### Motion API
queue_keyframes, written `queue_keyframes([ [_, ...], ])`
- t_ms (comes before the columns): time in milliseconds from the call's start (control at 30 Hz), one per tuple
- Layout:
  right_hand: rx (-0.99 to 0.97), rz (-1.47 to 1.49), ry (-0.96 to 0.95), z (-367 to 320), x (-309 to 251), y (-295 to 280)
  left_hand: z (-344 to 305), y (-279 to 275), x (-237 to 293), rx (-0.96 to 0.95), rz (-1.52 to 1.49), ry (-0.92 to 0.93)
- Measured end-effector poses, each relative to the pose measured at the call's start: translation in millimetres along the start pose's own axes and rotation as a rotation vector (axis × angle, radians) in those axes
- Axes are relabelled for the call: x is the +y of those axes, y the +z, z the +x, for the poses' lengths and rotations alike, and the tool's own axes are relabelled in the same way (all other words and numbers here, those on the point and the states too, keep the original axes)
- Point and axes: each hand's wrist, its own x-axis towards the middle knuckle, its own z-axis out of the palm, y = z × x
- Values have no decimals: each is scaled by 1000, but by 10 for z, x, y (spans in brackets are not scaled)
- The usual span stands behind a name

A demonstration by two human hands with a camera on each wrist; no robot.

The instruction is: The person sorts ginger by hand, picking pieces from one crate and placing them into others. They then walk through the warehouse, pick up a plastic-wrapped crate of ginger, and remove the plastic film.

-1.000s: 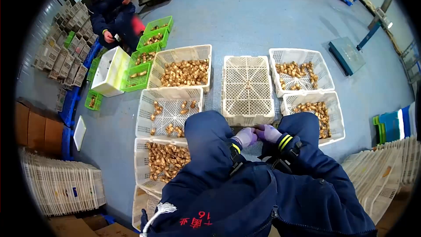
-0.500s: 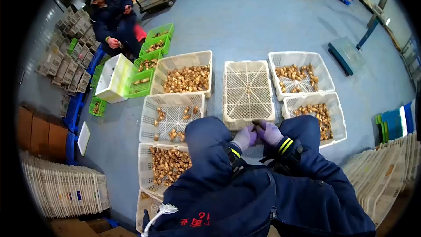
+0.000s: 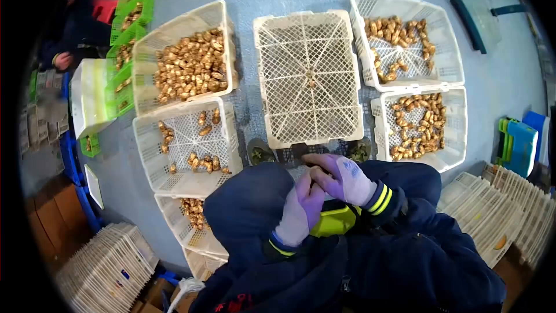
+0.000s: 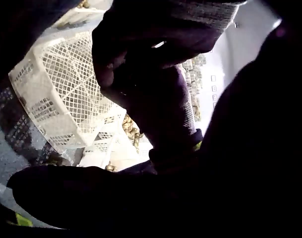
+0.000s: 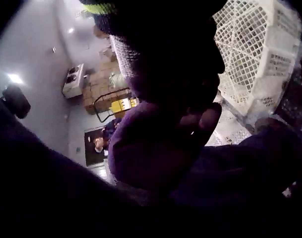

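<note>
My two hands, in purple and grey gloves, meet over my lap in the head view. The right hand (image 3: 350, 181) reaches across from the right, its fingers lying over the fingertips of the left hand (image 3: 300, 210). No object shows between them. In the left wrist view the hands are dark shapes against a white crate (image 4: 74, 74); the right wrist view shows them just as dark. Ahead of my knees an upturned white crate (image 3: 310, 75) stands on the floor. Below the hands lies a bright yellow-green object (image 3: 335, 222), partly covered by the sleeves.
White crates of stubby golden-brown mushrooms line my left (image 3: 191, 69) and right (image 3: 420, 124). Green baskets (image 3: 136, 8) and a white foam box (image 3: 92, 95) stand farther left, beside a seated person (image 3: 75, 35). A platform scale (image 3: 475, 20) is at the far right. Stacked crates flank me.
The head view has tilted down and moved closer to the crates. My hands stay together, with the right fingers now spread farther over the left. The yellow-green object has come into sight.
</note>
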Motion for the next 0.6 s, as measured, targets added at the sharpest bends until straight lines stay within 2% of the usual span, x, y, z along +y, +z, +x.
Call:
queue_keyframes([
  [67, 8, -37, -11, 94, 98, -48, 174, -18, 92, -60, 204, 184],
  [133, 8, -129, -106, 195, 113, -179, 306, -8, 183, -80, 96, -48],
  [167, -36, 137, 197, 252, 37, -222, 357, -5, 234, -94, 49, -149],
  [267, -62, 226, 297, 252, 119, -176, 388, 9, 39, -109, 26, -386],
  [300, -56, 218, 350, 200, 154, -127, 410, 38, 150, -90, 11, -356],
  [367, 6, 97, 431, 20, 253, 14, 338, 39, -294, -176, 90, -370],
  [400, 156, -19, 371, -132, 196, 44, 269, 16, -368, -218, 134, -371],
  [433, 190, -51, 386, -218, 7, -58, 215, 33, -127, -203, -131, -515],
  [500, 289, -76, 377, -444, -308, -428, 128, -169, 460, -131, -196, -459],
  [533, 350, 32, 414, -557, -603, -778, 94, -379, 785, -98, -233, -429],
  [600, 417, -45, 543, -867, -1004, -1469, 345, -1104, 641, -129, -876, -393],
])
